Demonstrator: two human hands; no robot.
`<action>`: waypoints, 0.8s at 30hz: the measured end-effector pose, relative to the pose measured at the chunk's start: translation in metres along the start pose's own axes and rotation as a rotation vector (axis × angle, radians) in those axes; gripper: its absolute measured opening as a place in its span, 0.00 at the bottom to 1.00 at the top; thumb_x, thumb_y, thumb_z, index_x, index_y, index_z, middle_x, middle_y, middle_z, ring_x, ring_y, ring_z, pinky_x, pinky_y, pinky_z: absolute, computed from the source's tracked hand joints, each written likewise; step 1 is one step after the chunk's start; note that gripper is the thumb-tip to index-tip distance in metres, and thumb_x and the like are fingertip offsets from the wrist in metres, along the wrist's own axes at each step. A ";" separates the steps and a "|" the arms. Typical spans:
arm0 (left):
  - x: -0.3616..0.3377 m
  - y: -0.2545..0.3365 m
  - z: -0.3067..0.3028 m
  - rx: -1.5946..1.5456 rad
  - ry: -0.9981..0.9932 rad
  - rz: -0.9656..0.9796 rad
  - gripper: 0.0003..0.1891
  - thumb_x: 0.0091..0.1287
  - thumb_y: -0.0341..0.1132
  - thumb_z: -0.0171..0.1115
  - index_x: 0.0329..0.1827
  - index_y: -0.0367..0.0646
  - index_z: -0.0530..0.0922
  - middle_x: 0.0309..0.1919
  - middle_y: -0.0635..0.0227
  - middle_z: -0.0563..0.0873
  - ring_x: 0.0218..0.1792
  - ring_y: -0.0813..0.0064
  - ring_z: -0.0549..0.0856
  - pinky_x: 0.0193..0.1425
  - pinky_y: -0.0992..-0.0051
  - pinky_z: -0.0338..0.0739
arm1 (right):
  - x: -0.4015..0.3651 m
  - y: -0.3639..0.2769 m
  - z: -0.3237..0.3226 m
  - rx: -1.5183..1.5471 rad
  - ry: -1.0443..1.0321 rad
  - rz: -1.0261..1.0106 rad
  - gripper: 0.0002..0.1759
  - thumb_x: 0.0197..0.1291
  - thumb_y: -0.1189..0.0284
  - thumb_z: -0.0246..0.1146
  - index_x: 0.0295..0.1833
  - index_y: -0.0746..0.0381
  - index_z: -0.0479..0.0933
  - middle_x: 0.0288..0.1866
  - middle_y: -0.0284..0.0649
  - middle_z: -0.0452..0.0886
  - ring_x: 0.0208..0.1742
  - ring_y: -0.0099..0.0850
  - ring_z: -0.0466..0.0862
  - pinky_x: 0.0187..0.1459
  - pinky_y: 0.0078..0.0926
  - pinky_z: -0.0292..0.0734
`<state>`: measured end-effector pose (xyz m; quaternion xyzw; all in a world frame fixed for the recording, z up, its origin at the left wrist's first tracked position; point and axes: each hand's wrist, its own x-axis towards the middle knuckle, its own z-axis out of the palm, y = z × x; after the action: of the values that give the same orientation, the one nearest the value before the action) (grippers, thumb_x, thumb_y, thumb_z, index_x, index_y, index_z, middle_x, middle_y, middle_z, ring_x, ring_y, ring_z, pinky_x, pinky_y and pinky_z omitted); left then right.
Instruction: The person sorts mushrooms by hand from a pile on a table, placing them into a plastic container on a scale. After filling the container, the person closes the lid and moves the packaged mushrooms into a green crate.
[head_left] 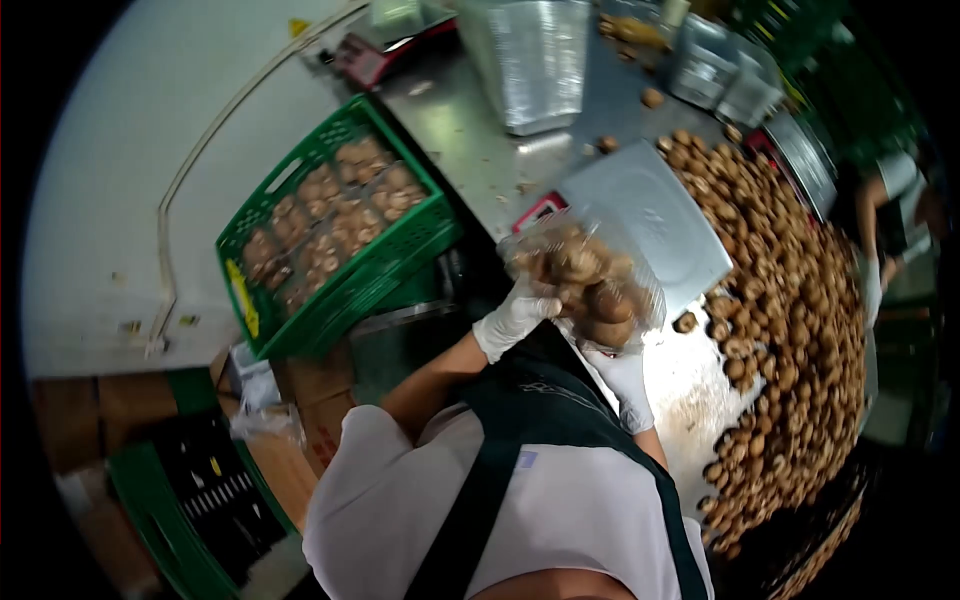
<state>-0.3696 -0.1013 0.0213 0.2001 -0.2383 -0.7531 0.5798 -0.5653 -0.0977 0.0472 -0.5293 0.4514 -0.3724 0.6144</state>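
Note:
A clear plastic tray of brown mushrooms (585, 280) is held up between my gloved hands, just in front of a grey scale (650, 215). My left hand (518, 315) grips the tray's near left edge, thumb on top. Under its near right side is my right hand (620, 380), its fingers partly hidden by the tray. Left of them, a green crate (437, 215) holds several packed trays of mushrooms (325, 220). To the right, a large heap of loose mushrooms (790, 330) covers much of the metal table (685, 400).
Stacked clear trays (530, 65) stand at the table's far side, with more empty containers (722, 70) farther right. Another person (890, 205) works across the heap at the right. Cardboard boxes (325, 400) and a second green crate (150, 520) lie at the lower left.

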 end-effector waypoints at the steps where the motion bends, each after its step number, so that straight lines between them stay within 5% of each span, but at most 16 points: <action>1: -0.005 0.012 0.013 0.010 0.101 0.131 0.37 0.60 0.34 0.66 0.71 0.43 0.58 0.59 0.63 0.74 0.60 0.70 0.74 0.67 0.70 0.66 | 0.008 0.009 0.004 -0.119 -0.097 -0.028 0.18 0.52 0.74 0.71 0.49 0.65 0.78 0.45 0.38 0.83 0.45 0.25 0.82 0.49 0.23 0.76; 3: -0.009 0.032 -0.007 0.080 0.233 0.214 0.35 0.62 0.35 0.64 0.71 0.42 0.59 0.60 0.64 0.73 0.60 0.72 0.74 0.67 0.71 0.66 | 0.022 0.031 0.015 -0.301 -0.219 0.057 0.12 0.55 0.76 0.67 0.45 0.65 0.80 0.37 0.35 0.85 0.40 0.20 0.82 0.44 0.19 0.74; 8: -0.078 0.127 -0.067 0.523 0.897 0.334 0.28 0.63 0.42 0.61 0.64 0.38 0.70 0.54 0.64 0.78 0.56 0.73 0.75 0.63 0.72 0.65 | 0.049 0.010 0.051 -0.418 -0.424 -0.025 0.10 0.59 0.77 0.63 0.47 0.66 0.79 0.40 0.35 0.86 0.39 0.18 0.83 0.44 0.18 0.75; 12: -0.178 0.221 -0.116 0.819 1.363 0.536 0.30 0.62 0.44 0.64 0.63 0.35 0.71 0.45 0.67 0.81 0.42 0.79 0.79 0.47 0.78 0.73 | 0.063 0.018 0.056 -0.395 -0.397 0.006 0.14 0.60 0.78 0.62 0.52 0.65 0.77 0.42 0.36 0.86 0.43 0.20 0.83 0.47 0.17 0.75; 16: -0.294 0.283 -0.226 0.639 1.609 0.517 0.27 0.61 0.47 0.65 0.56 0.33 0.78 0.46 0.64 0.83 0.41 0.75 0.80 0.46 0.74 0.74 | 0.069 0.031 0.055 -0.444 -0.382 0.052 0.12 0.60 0.78 0.63 0.50 0.65 0.79 0.40 0.37 0.85 0.40 0.20 0.82 0.46 0.17 0.75; 18: -0.357 0.293 -0.318 0.809 1.816 0.212 0.27 0.60 0.49 0.66 0.50 0.30 0.80 0.43 0.62 0.85 0.40 0.73 0.81 0.46 0.74 0.74 | 0.070 0.033 0.056 -0.460 -0.373 0.079 0.11 0.60 0.77 0.63 0.49 0.65 0.79 0.39 0.37 0.85 0.40 0.20 0.82 0.45 0.18 0.75; 20: -0.339 0.289 -0.332 0.875 1.857 0.208 0.27 0.57 0.48 0.67 0.49 0.31 0.80 0.41 0.57 0.86 0.42 0.68 0.84 0.49 0.72 0.75 | 0.071 0.029 0.060 -0.487 -0.397 0.109 0.11 0.60 0.77 0.63 0.48 0.64 0.79 0.38 0.38 0.85 0.40 0.20 0.82 0.45 0.18 0.75; 22: -0.279 0.280 -0.298 1.509 1.927 0.171 0.26 0.55 0.46 0.67 0.50 0.33 0.80 0.42 0.52 0.86 0.44 0.60 0.84 0.52 0.70 0.75 | 0.071 0.027 0.059 -0.507 -0.391 0.132 0.10 0.61 0.77 0.62 0.49 0.64 0.79 0.38 0.35 0.84 0.41 0.19 0.81 0.44 0.16 0.75; 24: -0.217 0.283 -0.281 1.417 1.707 0.189 0.23 0.56 0.42 0.65 0.51 0.35 0.80 0.50 0.50 0.82 0.52 0.54 0.81 0.58 0.66 0.72 | 0.070 0.030 0.057 -0.510 -0.333 0.107 0.10 0.62 0.77 0.62 0.48 0.64 0.79 0.36 0.35 0.84 0.39 0.19 0.81 0.44 0.17 0.75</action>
<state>0.0666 0.0124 -0.0328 0.9192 -0.1517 -0.0150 0.3632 -0.4902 -0.1403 0.0078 -0.6956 0.4506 -0.1226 0.5459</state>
